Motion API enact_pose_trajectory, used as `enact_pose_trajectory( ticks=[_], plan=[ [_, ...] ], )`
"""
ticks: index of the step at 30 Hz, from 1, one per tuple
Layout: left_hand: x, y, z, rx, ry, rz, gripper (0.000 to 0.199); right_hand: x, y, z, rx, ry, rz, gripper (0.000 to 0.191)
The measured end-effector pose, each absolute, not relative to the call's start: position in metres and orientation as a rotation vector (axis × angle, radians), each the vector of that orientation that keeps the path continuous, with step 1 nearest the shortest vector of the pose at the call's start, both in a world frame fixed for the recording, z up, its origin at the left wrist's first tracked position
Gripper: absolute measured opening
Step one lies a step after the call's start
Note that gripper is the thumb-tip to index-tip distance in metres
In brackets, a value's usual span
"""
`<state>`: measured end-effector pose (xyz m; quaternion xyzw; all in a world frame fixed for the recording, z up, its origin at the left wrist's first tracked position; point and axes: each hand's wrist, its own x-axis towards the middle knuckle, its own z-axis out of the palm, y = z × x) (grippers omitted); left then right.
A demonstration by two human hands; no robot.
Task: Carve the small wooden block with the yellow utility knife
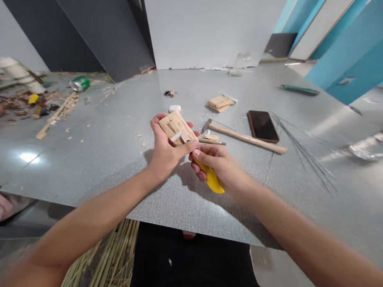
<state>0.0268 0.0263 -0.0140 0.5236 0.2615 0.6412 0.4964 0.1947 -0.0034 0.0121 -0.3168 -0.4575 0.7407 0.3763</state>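
Near the middle of the view, my left hand (165, 153) is closed around a small carved wooden block (175, 126), tilted above the table. My right hand (217, 163) grips a knife by its yellow handle (213, 179). The short blade (185, 137) lies against the lower right part of the block, close to my left thumb. A pale strip (176, 136) shows on the block beside the blade. Just behind the block sits a white object (174, 108). The fingers under the block are partly hidden.
Right of my hands lie a hammer (242, 136), a phone (263, 126) and thin wires (299, 149). Wooden pieces (219, 103) and a glass jar (240, 63) stand farther back. At left are a green can (80, 84), a wooden stick (56, 117) and shavings.
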Motion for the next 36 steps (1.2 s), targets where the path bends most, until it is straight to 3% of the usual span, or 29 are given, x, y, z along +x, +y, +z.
enact_pose_trajectory(
  ticks=[5,25,36],
  plan=[
    [0.02,0.023,-0.01,1.282,0.531,1.422,0.081,0.197,-0.004,0.013,-0.677,-1.008,2.107,0.032],
    [0.024,0.022,-0.017,1.347,0.611,1.486,0.072,0.19,-0.008,0.007,-0.834,-0.964,1.947,0.041],
    [0.019,0.017,-0.001,1.218,0.526,1.372,0.077,0.199,-0.004,0.016,-0.663,-0.999,2.161,0.033]
  ],
)
